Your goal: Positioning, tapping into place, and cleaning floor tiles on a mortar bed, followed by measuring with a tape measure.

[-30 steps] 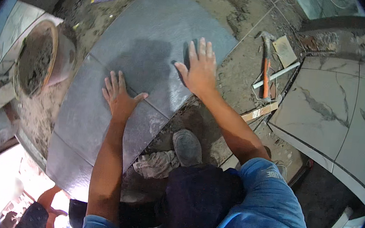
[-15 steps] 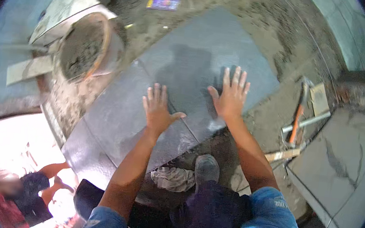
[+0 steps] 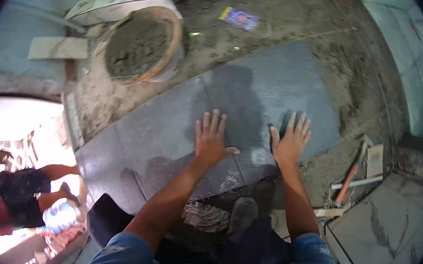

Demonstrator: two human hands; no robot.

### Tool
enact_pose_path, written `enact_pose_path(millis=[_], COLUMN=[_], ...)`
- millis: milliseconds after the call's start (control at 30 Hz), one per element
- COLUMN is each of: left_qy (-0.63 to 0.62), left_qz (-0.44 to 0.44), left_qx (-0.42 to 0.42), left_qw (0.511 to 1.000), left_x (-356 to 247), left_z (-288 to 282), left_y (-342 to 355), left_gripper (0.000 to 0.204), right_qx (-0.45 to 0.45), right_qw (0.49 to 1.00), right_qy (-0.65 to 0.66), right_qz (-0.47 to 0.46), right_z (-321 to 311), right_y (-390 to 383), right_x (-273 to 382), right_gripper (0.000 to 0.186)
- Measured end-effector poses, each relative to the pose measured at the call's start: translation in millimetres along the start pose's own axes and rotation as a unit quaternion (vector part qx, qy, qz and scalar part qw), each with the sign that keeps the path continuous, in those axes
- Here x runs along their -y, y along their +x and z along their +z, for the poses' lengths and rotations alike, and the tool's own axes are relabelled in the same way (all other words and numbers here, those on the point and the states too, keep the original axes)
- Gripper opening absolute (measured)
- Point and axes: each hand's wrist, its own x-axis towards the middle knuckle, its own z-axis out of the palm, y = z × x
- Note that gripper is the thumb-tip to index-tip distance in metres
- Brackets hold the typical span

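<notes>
On a mortar-strewn floor, a person crouches over two dark grey tiles laid side by side; the left hand (image 3: 211,141) lies flat on the nearer tile (image 3: 153,141), fingers spread and pressed down, thumb reaching toward the joint; the right hand (image 3: 288,141) lies flat on the farther tile (image 3: 274,87), fingers likewise fanned, thumb out to the left. Half a second ago the hands sat in much the same posture, and a second ago the right hand was set higher and farther onto its tile; since then it has drawn back toward the tile's near edge, so that both palms now flank the joint (image 3: 235,155) between the two slabs; that suggests the pressing has settled on levelling one tile against the other. Neither hand grips anything. Beyond the left hand stands a round bucket of grey mortar (image 3: 140,45), with a pale board (image 3: 56,47) beside it; a small bright printed packet (image 3: 240,18) lies on the bare screed (image 3: 335,57) farther off. To the right of the right hand, a hammer with an orange handle (image 3: 350,174) and a pale strip (image 3: 357,182) rest on the rough bed, near marble-patterned tiles (image 3: 388,230) already down. A crumpled rag (image 3: 207,217) and a shoe (image 3: 243,214) sit below the forearms; at the lower left, another person (image 3: 16,193) is partly in view.
</notes>
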Motion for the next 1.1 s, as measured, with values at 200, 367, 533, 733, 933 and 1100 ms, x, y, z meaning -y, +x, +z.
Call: enact_pose_path(millis=[200,367,533,733,933,1100], left_qy=[-0.011,-0.005,0.051,-0.042,-0.268,-0.068], left_qz=[0.0,0.012,0.099,-0.021,-0.287,0.022], left_qx=[0.0,0.008,0.117,0.264,0.011,-0.137], left_qw=[1.0,1.0,0.987,0.963,0.92,0.988], left_x=[-0.9,4.0,22.2,59.8,229.9,536.1], left_z=[4.2,-2.9,-61.0,-163.4,-118.5,-230.4], left_y=[0.4,-2.4,-23.2,-113.5,-72.0,17.3], left_gripper=[0.124,0.109,0.062,0.046,0.055,0.037], right_qx=[-0.047,-0.039,0.058,0.263,0.313,0.344], right_qw=[0.997,0.996,0.997,0.938,0.892,0.864], right_qy=[-0.007,-0.015,-0.002,0.11,0.034,0.152], right_qz=[0.053,0.074,0.053,0.195,0.324,0.335], right_z=[-28.0,-59.7,-105.3,-213.9,-377.9,-320.9], right_y=[-18.5,-35.9,-77.6,-155.9,-198.1,-203.3], right_x=[-41.3,-55.8,-32.5,-16.5,-7.1,-77.7], right_gripper=[0.077,0.076,0.071,0.066,0.064,0.06])
